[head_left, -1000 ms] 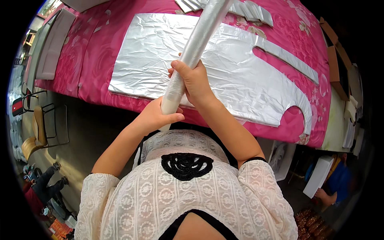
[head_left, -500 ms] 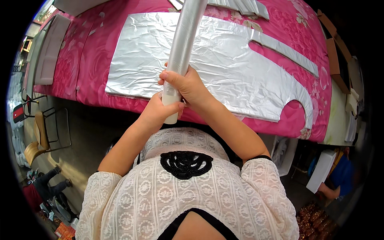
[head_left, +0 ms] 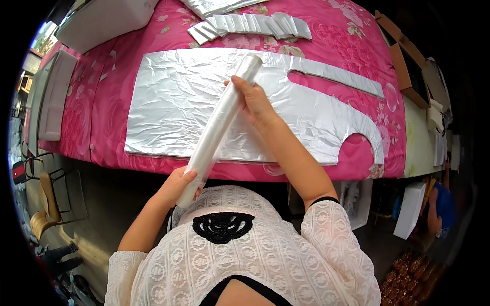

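Note:
A long roll of clear plastic film [head_left: 217, 127] slants across in front of me, its far end over the table and its near end by my waist. My left hand [head_left: 176, 187] is closed round the near end. Higher up, my right hand [head_left: 255, 102] grips the roll close to its far end. Beneath it lies a flat, crinkled silvery-white plastic sheet [head_left: 171, 107] cut in an apron-like shape, with a curved cutout and strips at its right. It may be a stack of sheets; I cannot tell how many.
A pink floral cloth [head_left: 109, 130] covers the table. Folded silvery pieces [head_left: 255, 25] lie in a row at the back. White bins [head_left: 109, 23] stand at the left, and an open cardboard box [head_left: 408, 74] at the right. A chair [head_left: 48, 201] stands on the floor at left.
The roll has tipped from near upright to a lower slant, its near end swinging left. My hands have moved apart, the left staying at the near end, the right now nearer the far end.

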Action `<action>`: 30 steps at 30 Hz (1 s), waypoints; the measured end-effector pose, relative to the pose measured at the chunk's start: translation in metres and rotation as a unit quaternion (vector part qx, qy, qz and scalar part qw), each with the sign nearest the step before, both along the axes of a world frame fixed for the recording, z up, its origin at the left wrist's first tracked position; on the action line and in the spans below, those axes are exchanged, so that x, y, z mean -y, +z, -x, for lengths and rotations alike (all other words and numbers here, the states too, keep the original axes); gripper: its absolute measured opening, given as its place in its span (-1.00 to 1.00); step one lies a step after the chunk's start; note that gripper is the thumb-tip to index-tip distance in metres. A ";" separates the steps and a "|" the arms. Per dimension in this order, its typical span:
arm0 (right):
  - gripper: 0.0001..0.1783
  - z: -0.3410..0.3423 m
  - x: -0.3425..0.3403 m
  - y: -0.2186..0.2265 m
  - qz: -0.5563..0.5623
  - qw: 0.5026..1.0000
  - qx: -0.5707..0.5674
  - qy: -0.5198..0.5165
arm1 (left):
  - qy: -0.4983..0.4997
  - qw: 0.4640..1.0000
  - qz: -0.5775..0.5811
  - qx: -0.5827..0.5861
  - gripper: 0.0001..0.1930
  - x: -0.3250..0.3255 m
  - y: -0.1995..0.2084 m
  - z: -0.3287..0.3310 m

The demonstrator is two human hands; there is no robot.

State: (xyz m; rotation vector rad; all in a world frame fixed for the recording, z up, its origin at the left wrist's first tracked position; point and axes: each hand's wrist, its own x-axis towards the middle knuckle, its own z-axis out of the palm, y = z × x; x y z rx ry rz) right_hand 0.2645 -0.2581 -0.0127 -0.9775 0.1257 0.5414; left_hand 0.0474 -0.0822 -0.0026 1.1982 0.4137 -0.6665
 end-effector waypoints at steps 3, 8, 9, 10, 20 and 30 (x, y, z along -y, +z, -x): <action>-0.50 -0.049 0.037 -0.005 0.124 0.989 0.076 0.018 | 0.002 0.998 0.026 -0.061 -0.35 -0.012 -0.007 0.015; -0.30 -0.027 0.037 0.004 0.171 0.984 0.054 -0.004 | 0.017 0.998 0.020 -0.060 -0.34 -0.010 -0.009 0.021; -0.31 -0.011 0.029 0.005 0.106 0.994 0.033 0.017 | 0.021 0.998 0.011 -0.055 -0.33 -0.007 -0.008 0.021; -0.32 0.010 0.019 0.006 0.043 0.998 0.012 0.037 | 0.019 0.999 -0.005 -0.037 -0.38 -0.004 -0.008 0.021; -0.68 0.011 0.005 0.028 -0.049 0.999 -0.010 -0.010 | -0.011 0.997 -0.024 0.066 -0.15 0.020 0.026 -0.010; -0.67 -0.008 0.027 0.020 -0.061 0.995 -0.027 -0.069 | -0.088 0.993 0.022 0.074 -0.18 0.015 0.015 -0.012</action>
